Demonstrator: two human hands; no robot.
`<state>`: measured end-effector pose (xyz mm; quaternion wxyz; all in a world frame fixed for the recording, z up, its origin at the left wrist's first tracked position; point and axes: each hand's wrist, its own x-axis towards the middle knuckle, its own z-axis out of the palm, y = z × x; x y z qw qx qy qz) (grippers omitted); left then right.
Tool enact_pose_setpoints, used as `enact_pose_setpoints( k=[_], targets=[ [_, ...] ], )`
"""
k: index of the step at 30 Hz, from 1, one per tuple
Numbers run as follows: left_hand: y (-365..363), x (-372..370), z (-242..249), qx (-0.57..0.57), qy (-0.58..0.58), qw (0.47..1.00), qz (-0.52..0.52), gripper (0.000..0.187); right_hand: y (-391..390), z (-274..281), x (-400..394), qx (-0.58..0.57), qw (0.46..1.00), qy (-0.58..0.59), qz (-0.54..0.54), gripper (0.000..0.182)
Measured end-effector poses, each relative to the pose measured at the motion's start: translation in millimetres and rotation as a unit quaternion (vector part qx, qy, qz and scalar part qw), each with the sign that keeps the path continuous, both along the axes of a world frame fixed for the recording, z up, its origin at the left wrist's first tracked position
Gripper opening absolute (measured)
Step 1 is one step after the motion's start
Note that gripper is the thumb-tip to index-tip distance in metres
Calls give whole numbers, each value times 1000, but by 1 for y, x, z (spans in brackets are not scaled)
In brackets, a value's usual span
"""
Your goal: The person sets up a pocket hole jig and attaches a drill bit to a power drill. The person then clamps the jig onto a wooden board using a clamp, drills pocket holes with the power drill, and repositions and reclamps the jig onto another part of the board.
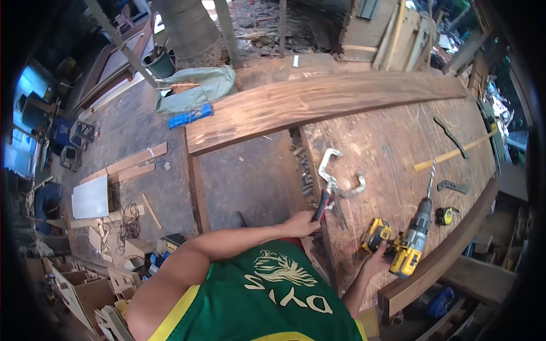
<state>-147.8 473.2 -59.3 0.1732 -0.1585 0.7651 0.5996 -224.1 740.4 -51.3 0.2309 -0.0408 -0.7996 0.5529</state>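
Observation:
My left hand (pixel 302 225) is closed around the dark handle of a locking C-clamp (pixel 329 170). The clamp's silver jaws point away from me over the scratched workbench (pixel 387 136). My right hand (pixel 376 260) grips a yellow and black cordless drill (pixel 420 227) by its handle, with the fingers partly hidden. A long twist bit (pixel 431 176) sits in the chuck and points forward. Just right of the drill is a tape measure (pixel 447 215), with a small grey metal tool (pixel 453 187) above it.
A wide wooden plank (pixel 318 105) spans the far side, with a blue tool (pixel 190 116) at its left end. A yellow stick (pixel 455 150) and a dark thin strip (pixel 450 137) lie at right. A thick board (pixel 443 256) edges the bench. Wood scraps and cable (pixel 129 224) lie at left.

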Motion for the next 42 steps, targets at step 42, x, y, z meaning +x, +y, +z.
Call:
enact_pose_setpoints(
  k=[42],
  targets=[
    [-473, 157, 17, 4, 71, 914, 400, 36, -380, -4, 130, 379, 616, -431, 539, 66]
  ],
)
